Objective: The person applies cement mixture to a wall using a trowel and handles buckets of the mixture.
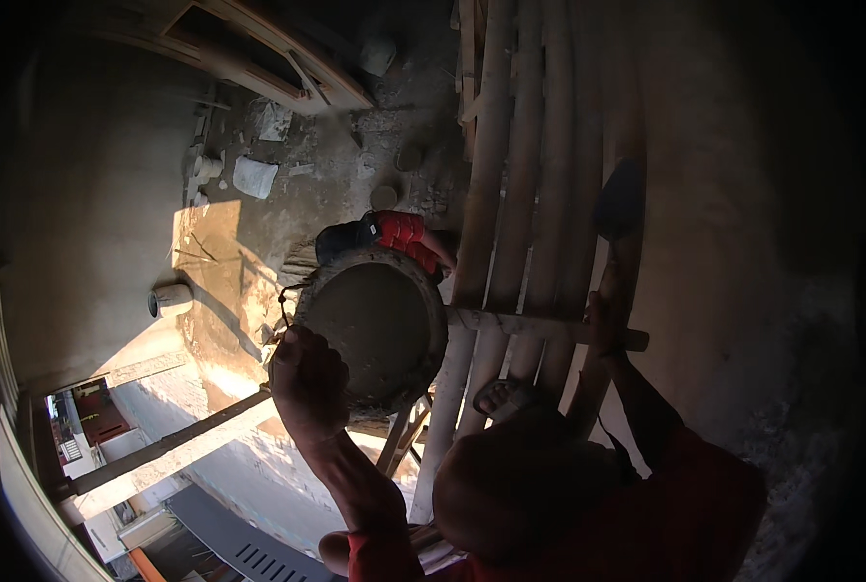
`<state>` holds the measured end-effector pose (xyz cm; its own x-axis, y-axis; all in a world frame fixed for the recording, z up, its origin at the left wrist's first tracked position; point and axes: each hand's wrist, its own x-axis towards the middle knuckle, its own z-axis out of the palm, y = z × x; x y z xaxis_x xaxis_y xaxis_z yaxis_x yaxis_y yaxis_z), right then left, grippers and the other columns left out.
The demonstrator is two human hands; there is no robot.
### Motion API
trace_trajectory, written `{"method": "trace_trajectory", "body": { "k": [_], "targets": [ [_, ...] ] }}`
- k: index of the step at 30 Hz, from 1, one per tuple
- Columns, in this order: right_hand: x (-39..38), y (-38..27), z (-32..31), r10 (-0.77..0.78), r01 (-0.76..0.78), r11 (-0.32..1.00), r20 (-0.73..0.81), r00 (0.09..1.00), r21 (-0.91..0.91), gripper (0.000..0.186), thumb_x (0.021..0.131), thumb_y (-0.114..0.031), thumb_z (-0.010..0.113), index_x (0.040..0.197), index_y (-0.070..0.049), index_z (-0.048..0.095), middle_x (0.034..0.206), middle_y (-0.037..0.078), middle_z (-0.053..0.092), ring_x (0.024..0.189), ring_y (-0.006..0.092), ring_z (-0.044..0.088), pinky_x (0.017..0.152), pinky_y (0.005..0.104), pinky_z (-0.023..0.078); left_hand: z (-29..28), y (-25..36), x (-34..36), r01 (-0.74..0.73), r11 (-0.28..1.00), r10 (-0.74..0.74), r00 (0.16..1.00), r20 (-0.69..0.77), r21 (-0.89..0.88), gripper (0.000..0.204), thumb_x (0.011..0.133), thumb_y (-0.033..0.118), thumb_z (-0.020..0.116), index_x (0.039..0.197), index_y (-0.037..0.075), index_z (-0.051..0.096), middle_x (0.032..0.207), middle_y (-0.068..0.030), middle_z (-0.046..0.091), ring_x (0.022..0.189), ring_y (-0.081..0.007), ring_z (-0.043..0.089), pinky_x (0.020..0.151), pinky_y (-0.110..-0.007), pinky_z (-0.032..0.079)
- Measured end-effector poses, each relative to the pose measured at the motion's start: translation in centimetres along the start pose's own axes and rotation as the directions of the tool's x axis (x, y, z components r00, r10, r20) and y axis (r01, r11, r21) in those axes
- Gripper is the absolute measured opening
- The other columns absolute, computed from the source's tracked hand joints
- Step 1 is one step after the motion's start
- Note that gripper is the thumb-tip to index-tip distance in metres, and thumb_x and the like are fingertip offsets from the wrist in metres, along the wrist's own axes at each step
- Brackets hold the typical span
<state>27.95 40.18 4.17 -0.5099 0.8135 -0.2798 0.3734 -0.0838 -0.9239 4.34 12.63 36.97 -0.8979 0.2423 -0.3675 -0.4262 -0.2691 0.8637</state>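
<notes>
My left hand [311, 373] grips the dark handle at the rim of a round bucket [365, 325] full of smooth grey wet mix. My right hand [603, 325] is closed around the handle of a dark trowel [619, 194], whose blade points away from me beside the wall, and it is close to a crosspiece [515, 322] on a bamboo platform [520, 194]. My sandalled foot [501, 398] rests on the bamboo poles, below my right arm's reach.
Below, a person [399, 233] in red and dark clothing is behind the bucket. The floor [248, 223] holds containers, a white sack [255, 177] and debris. A wooden frame [258, 58] stands beyond. A plastered wall [704, 242] borders the platform; a beam [161, 446] crosses lower left.
</notes>
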Motion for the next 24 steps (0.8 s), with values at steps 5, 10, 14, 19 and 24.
{"method": "trace_trajectory", "body": {
  "k": [5, 10, 14, 19, 24],
  "targets": [
    [1.0, 4.5, 0.0, -0.196, 0.180, 0.976, -0.144, 0.970, -0.120, 0.019, 0.089, -0.023, 0.058, 0.080, -0.007, 0.052, 0.062, -0.001, 0.050, 0.054, 0.0082, 0.051, 0.049, 0.0243, 0.042, 10.7, -1.1, 5.8, 0.033, 0.999, -0.036, 0.985, 0.170, 0.016, 0.031, 0.087, 0.029, 0.059, 0.064, 0.017, 0.042, 0.053, 0.0064, 0.026, 0.041, -0.0061, 0.024, 0.038, -0.024, 0.020],
    [-0.4, -3.1, -0.4, -0.469, 0.428, 0.841, -0.052, 0.882, -0.330, 0.040, 0.091, -0.023, 0.049, 0.122, 0.002, 0.048, 0.115, 0.019, 0.056, 0.109, 0.0292, 0.054, 0.092, 0.0402, 0.041, 18.1, -3.2, 13.7, -0.155, 0.892, 0.060, 0.972, 0.228, 0.425, 0.018, 0.094, 0.022, 0.047, 0.082, 0.011, 0.052, 0.054, 0.0044, 0.033, 0.041, -0.0072, 0.033, 0.037, -0.023, 0.028],
    [-0.8, -4.3, -2.2, -0.276, 0.272, 0.905, 0.035, 0.960, -0.326, 0.055, 0.090, -0.029, 0.053, 0.134, 0.001, 0.038, 0.131, 0.025, 0.043, 0.122, 0.0384, 0.043, 0.101, 0.0447, 0.033, 27.1, -5.3, 19.0, -0.372, 0.753, 0.194, 0.914, 0.356, 0.543, 0.019, 0.089, 0.020, 0.052, 0.086, 0.005, 0.064, 0.059, 0.0010, 0.048, 0.047, -0.0085, 0.045, 0.042, -0.026, 0.037],
    [-1.2, -3.5, -0.4, -0.298, 0.279, 0.876, 0.015, 0.954, -0.394, 0.052, 0.087, -0.025, 0.059, 0.129, 0.000, 0.043, 0.119, 0.023, 0.051, 0.112, 0.0390, 0.050, 0.094, 0.0454, 0.039, 29.9, -10.0, 31.5, -0.697, 0.124, 0.380, 0.691, 0.615, 0.707, 0.031, 0.082, 0.032, 0.059, 0.086, 0.002, 0.067, 0.084, -0.0165, 0.065, 0.074, -0.0268, 0.064, 0.064, -0.039, 0.050],
    [-0.9, -2.6, -0.7, -0.383, 0.343, 0.875, -0.054, 0.922, -0.343, 0.048, 0.086, -0.026, 0.061, 0.123, 0.000, 0.046, 0.109, 0.023, 0.054, 0.101, 0.0404, 0.053, 0.086, 0.0460, 0.042, 34.1, -8.9, 28.6, -0.803, -0.060, 0.246, 0.563, 0.789, 0.593, 0.032, 0.081, 0.032, 0.059, 0.083, 0.001, 0.066, 0.091, -0.0222, 0.065, 0.089, -0.0340, 0.064, 0.074, -0.043, 0.052]
  ]
}}
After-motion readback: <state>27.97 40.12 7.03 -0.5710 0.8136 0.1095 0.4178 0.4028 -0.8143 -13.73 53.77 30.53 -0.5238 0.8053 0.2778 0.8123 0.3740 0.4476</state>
